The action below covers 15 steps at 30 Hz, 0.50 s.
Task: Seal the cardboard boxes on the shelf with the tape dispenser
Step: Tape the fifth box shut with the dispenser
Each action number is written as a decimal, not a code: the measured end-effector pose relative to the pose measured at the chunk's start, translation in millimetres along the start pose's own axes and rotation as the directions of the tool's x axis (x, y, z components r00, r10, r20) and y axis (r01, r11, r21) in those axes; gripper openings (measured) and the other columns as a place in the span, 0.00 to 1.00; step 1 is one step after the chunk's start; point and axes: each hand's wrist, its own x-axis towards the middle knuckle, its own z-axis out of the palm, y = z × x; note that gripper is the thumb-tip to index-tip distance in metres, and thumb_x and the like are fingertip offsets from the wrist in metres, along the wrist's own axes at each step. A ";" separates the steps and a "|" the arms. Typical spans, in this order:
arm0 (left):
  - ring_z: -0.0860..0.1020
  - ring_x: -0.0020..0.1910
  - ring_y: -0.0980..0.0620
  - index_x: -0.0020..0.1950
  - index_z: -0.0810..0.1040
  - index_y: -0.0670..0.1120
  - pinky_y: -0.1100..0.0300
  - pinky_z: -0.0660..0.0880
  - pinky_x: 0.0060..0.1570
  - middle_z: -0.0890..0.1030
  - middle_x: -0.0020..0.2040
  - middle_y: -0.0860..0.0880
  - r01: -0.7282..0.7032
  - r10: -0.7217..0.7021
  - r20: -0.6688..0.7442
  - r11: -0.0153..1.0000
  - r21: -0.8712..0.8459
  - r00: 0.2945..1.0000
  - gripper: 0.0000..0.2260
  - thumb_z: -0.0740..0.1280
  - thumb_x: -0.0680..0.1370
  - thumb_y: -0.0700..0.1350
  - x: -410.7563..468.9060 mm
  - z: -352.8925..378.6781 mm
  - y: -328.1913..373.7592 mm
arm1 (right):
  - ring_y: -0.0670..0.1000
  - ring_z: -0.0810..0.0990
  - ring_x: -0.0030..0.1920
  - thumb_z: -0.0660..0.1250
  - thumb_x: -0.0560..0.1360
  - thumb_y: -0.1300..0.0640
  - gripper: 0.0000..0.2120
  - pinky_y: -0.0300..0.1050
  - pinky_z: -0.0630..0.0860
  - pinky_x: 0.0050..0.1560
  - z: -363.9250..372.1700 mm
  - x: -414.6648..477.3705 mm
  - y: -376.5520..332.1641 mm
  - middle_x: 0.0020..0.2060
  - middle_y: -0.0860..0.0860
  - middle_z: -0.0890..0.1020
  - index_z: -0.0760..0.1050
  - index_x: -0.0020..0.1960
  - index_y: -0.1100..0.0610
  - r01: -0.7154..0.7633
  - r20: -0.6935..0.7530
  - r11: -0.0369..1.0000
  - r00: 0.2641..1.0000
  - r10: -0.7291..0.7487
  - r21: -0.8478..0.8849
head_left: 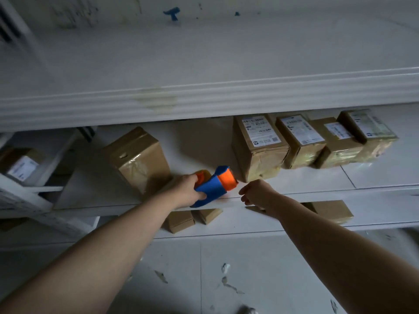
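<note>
Head view, nearest first: pale tiled floor (226,257) at the bottom, flecked with dark scuffs. Reaches out over it with both bare forearms toward a white rack.

Grips the tape dispenser (215,186) in the left hand (186,191), fingers wrapped round the blue body, orange end pointing right and away, just above the front edge of the middle shelf (340,177). Holds the right hand (256,192) just beside that orange end without touching it, fingers loosely curled downward at the shelf edge, with nothing visible in them.

Beneath the hands, on the lower shelf (233,220): two small brown boxes (179,220) side by side. To their right, a flatter box (328,209), partly hidden by the right forearm.

On the middle shelf, just behind the left hand: a tilted cardboard box (140,159) with glossy tape across its near face. Right of the dispenser: a row of four labelled boxes pressed together, each with a white label on top. Nearest of them (258,152) just behind the orange end, its taped front wrinkled. Between the tilted box and the row, a brown patch on the shelf, too blurred to identify.

Far left, in another bay: one more labelled box (20,164), blurred.

Above everything: the ribbed front lip of the upper shelf (226,98). Beyond it, a white wall (294,30) with a blue mark (172,13).
</note>
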 end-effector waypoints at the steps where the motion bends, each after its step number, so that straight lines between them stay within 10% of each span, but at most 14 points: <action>1: 0.78 0.50 0.49 0.57 0.74 0.48 0.53 0.77 0.49 0.79 0.52 0.48 0.007 -0.003 0.045 0.996 -0.088 0.999 0.15 0.72 0.72 0.49 -10.4 -5.2 -6.3 | 0.50 0.77 0.45 0.61 0.77 0.66 0.13 0.36 0.73 0.35 2.7 -2.8 0.0 0.57 0.59 0.81 0.77 0.60 0.63 -0.007 -0.019 0.998 1.000 0.008 0.069; 8: 0.78 0.48 0.50 0.49 0.76 0.45 0.55 0.72 0.50 0.80 0.46 0.48 0.009 0.065 0.251 0.959 -0.285 0.966 0.07 0.71 0.75 0.44 -84.6 -43.7 -56.3 | 0.53 0.79 0.54 0.54 0.81 0.60 0.14 0.49 0.73 0.55 51.6 -39.6 -30.7 0.49 0.54 0.82 0.76 0.59 0.57 -0.056 0.038 0.860 0.998 0.042 0.508; 15: 0.77 0.43 0.53 0.42 0.75 0.46 0.60 0.70 0.41 0.80 0.41 0.50 0.094 -0.029 0.181 0.928 -0.361 0.983 0.05 0.70 0.75 0.41 -134.4 -75.2 -109.2 | 0.50 0.78 0.47 0.57 0.76 0.65 0.17 0.41 0.76 0.42 109.1 -55.2 -95.0 0.56 0.52 0.80 0.78 0.57 0.49 0.348 -0.328 0.916 0.905 -0.272 0.201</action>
